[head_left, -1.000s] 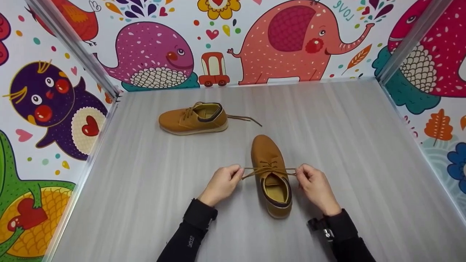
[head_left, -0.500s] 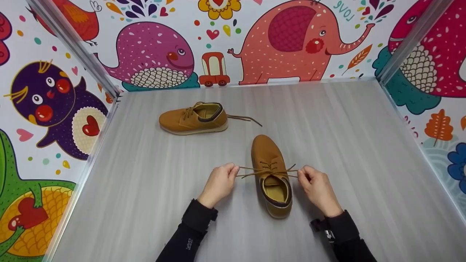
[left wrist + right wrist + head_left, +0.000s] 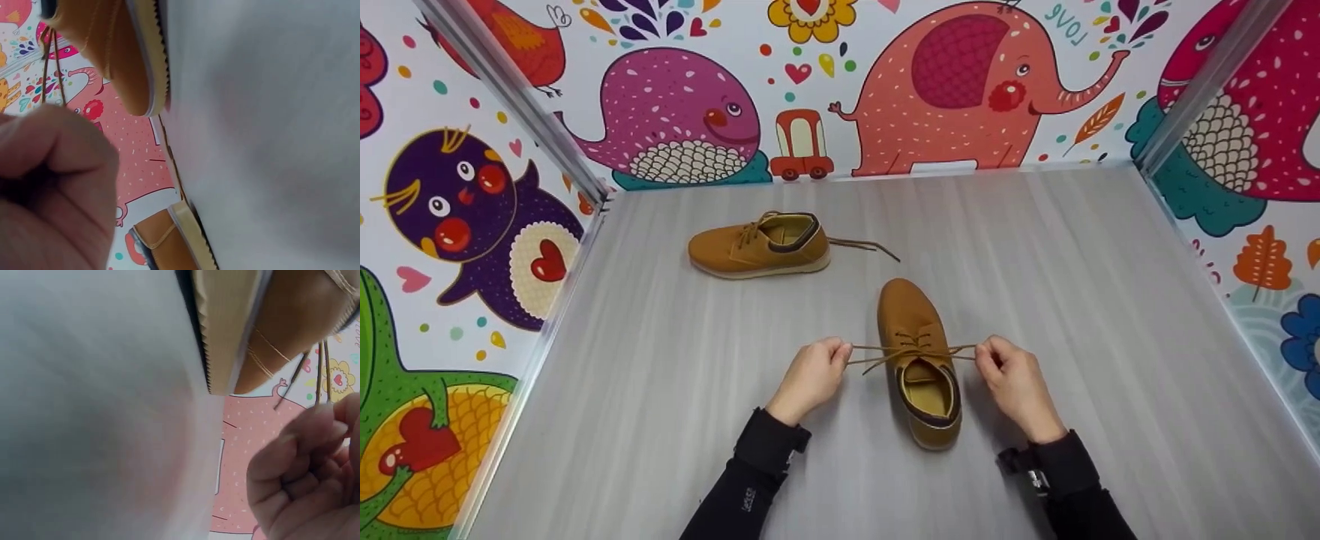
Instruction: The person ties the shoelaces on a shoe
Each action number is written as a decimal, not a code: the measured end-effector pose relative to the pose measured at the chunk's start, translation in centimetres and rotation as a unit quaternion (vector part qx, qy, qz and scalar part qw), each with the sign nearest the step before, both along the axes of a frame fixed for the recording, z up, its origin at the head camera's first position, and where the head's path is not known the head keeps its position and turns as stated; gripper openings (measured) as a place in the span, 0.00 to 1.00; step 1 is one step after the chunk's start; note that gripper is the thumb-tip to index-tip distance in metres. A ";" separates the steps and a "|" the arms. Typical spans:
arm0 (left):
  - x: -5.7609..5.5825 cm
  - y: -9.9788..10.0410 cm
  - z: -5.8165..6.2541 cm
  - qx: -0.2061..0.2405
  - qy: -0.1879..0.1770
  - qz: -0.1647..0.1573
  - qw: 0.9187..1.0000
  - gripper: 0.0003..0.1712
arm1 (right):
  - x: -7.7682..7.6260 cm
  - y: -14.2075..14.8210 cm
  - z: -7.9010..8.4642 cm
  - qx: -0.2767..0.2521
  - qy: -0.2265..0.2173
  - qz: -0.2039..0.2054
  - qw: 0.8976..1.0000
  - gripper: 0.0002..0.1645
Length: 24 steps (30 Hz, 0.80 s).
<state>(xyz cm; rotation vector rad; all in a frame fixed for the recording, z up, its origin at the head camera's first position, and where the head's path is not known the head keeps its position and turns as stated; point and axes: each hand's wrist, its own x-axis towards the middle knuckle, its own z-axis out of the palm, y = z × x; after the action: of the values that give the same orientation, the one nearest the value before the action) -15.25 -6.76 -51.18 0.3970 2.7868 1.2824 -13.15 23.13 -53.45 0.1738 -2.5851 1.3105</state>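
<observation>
A tan lace-up shoe point(image 3: 906, 309) stands upright on the grey floor, toe pointing away, with its brown shoelace point(image 3: 916, 349) crossed and looped over the opening. On its left side my left hand point(image 3: 812, 379) pinches a loop of the lace between thumb and fingers. My right hand point(image 3: 1017, 386) grips the opposite loop, so both strands stretch taut sideways. A loose lace end point(image 3: 874, 366) hangs out at the left; in the right wrist view another lace end point(image 3: 291, 379) dangles beside the held strands. The pinching fingertips partly hide the lace in both wrist views.
A matching tan shoe point(image 3: 720, 249) lies farther back on the left, toe to the left, its lace ends point(image 3: 864, 244) trailing right along the floor point(image 3: 1080, 262). Printed cartoon panels point(image 3: 952, 90) in metal frames point(image 3: 1215, 82) wall in the back and sides.
Both hands have drawn slightly apart, pulling the loops outward. The free lace ends have shifted, with the left one now pointing lower. Neither shoe has moved.
</observation>
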 end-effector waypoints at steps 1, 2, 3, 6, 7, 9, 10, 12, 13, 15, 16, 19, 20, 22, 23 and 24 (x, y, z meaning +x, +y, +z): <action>0.0 0.0 0.2 0.000 -0.013 -0.002 1.000 0.24 | 0.0 0.0 0.2 -0.006 0.000 0.004 1.000 0.19; -0.1 0.0 0.4 0.001 -0.024 -0.003 1.000 0.24 | 0.0 0.0 0.4 -0.013 -0.004 0.008 1.000 0.19; -0.1 0.0 0.5 0.003 -0.032 -0.002 0.999 0.24 | 0.0 0.0 0.5 -0.018 -0.008 0.012 1.000 0.19; -0.1 0.0 0.8 0.005 -0.060 0.002 0.998 0.24 | 0.2 0.0 0.9 -0.026 -0.021 0.016 0.999 0.18; 0.0 0.0 0.9 0.003 -0.068 0.004 0.998 0.24 | 0.3 0.1 0.9 -0.025 -0.027 0.014 0.999 0.17; 0.1 -0.1 0.9 -0.007 -0.080 0.008 0.997 0.23 | 0.4 0.2 0.9 -0.021 -0.040 0.006 0.999 0.17; 0.2 -0.1 0.8 -0.013 -0.084 0.008 0.996 0.23 | 0.6 0.3 0.9 -0.018 -0.048 0.001 0.999 0.17; 0.3 -0.1 0.7 -0.021 -0.089 0.007 0.996 0.22 | 0.8 0.4 0.8 -0.010 -0.068 -0.003 0.998 0.17; 0.4 -0.1 0.7 -0.026 -0.088 0.007 0.996 0.22 | 0.9 0.4 0.7 -0.007 -0.078 -0.001 0.997 0.17; 0.6 -0.2 0.7 -0.040 -0.083 0.006 0.996 0.22 | 1.0 0.5 0.6 -0.003 -0.101 0.005 0.995 0.18; 0.7 -0.3 0.7 -0.050 -0.084 0.007 0.995 0.23 | 1.0 0.5 0.6 -0.001 -0.112 0.010 0.994 0.19; 1.1 -0.4 0.9 -0.083 -0.097 0.007 0.992 0.28 | 1.2 0.5 0.5 0.003 -0.144 0.018 0.989 0.21; 1.2 -0.5 1.0 -0.087 -0.107 0.003 0.990 0.29 | 1.3 0.5 0.5 0.003 -0.151 0.020 0.988 0.22; 1.6 -0.4 1.2 -0.077 -0.134 -0.014 0.988 0.29 | 1.5 0.6 0.6 0.008 -0.159 0.027 0.987 0.23; 1.8 -0.3 1.3 -0.062 -0.145 -0.027 0.987 0.27 | 1.6 0.7 0.6 0.011 -0.159 0.032 0.987 0.23; 2.0 -0.1 1.4 -0.046 -0.152 -0.041 0.986 0.25 | 1.8 0.7 0.6 0.013 -0.158 0.042 0.986 0.23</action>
<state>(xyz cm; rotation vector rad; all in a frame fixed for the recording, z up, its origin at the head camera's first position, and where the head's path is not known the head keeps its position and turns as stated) -13.24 -6.90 -49.78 0.2816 2.5345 1.0882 -11.34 23.83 -52.82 0.0848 -2.8876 1.4352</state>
